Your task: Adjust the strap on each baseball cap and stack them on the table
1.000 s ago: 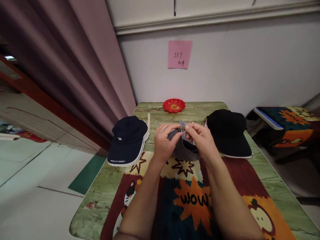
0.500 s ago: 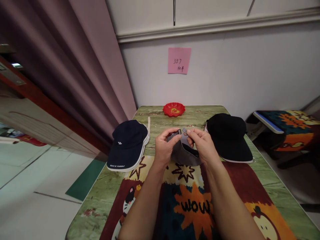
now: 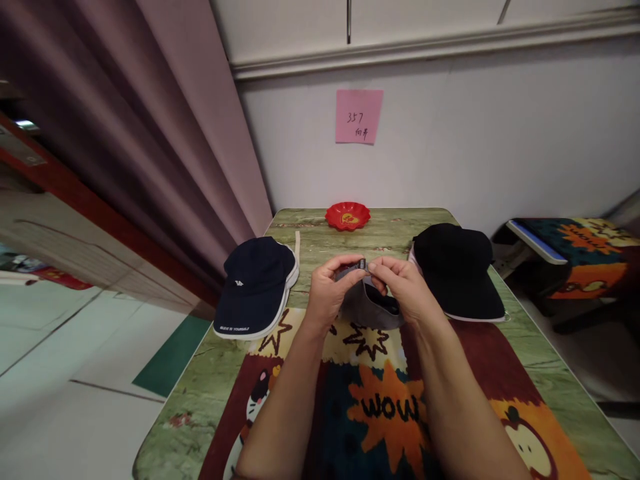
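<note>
A grey cap (image 3: 373, 313) is held over the mat, its back strap raised between my hands. My left hand (image 3: 331, 285) pinches the dark buckle end of the strap. The fingers of my right hand (image 3: 399, 280) are closed on the other strap end, right beside the buckle. That strap tip is mostly hidden by my fingers. A navy cap (image 3: 255, 287) with white edging lies to the left, and a black cap (image 3: 457, 270) lies to the right.
A red scalloped dish (image 3: 348, 217) sits at the table's far edge. A patterned mat (image 3: 383, 407) covers the near middle of the green wood-look table (image 3: 185, 400). Behind, a pink note (image 3: 359, 117) is on the wall. A light strip sticks out behind the navy cap.
My hands have come closer together, bringing the grey strap's free end up to the buckle. The view has shifted slightly.
</note>
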The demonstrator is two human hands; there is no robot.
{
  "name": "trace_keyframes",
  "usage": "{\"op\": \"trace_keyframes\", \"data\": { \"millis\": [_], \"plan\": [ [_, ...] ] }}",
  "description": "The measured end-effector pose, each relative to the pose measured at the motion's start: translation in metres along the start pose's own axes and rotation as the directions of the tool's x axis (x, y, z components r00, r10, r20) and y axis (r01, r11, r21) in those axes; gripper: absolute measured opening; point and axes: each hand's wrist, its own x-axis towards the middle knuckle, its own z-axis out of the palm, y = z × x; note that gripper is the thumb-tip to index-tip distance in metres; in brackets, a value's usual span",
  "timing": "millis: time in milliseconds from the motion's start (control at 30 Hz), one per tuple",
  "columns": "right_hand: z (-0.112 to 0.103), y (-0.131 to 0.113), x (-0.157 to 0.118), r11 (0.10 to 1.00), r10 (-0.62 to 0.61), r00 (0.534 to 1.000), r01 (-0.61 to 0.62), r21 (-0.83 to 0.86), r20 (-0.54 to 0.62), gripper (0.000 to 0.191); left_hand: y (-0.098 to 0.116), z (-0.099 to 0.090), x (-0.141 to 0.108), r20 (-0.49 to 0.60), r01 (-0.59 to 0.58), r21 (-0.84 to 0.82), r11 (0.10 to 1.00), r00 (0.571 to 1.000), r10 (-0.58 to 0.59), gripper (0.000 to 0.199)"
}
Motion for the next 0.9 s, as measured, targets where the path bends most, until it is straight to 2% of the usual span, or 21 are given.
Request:
{"op": "trace_keyframes", "data": {
  "millis": [167, 300, 567, 633, 800, 900],
  "plan": [
    [-0.011, 0.001, 0.0, 0.998, -0.012, 0.997, 0.016, -0.053, 0.071, 0.04, 0.006, -0.01, 0.0, 0.116, -0.063, 0.144, 0.988, 0.992, 0.046, 0.026],
    [-0.013, 0.002, 0.0, 0.997, -0.019, 0.995, 0.026, -0.077, 0.093, 0.042, 0.013, -0.012, -0.001, 0.162, -0.141, 0.258, 0.956, 0.982, 0.101, 0.021],
    [-0.011, 0.005, -0.001, 0.982, -0.088, 0.991, 0.103, -0.158, 0.103, 0.035, 0.023, -0.013, -0.002, 0.133, -0.219, 0.4, 0.89, 0.975, 0.179, 0.017],
    [-0.01, 0.005, -0.001, 0.977, -0.101, 0.988, 0.122, -0.176, 0.119, 0.041, 0.023, -0.013, -0.002, 0.11, -0.208, 0.399, 0.893, 0.978, 0.179, 0.017],
    [-0.011, 0.009, 0.002, 0.952, -0.141, 0.985, 0.163, -0.259, 0.101, 0.039, 0.019, -0.011, -0.003, 0.029, -0.126, 0.347, 0.929, 0.992, 0.124, 0.028],
    [-0.012, 0.011, 0.003, 0.915, -0.203, 0.976, 0.216, -0.342, 0.076, 0.034, 0.02, -0.01, -0.003, 0.047, -0.13, 0.312, 0.941, 0.992, 0.121, 0.023]
  ]
}}
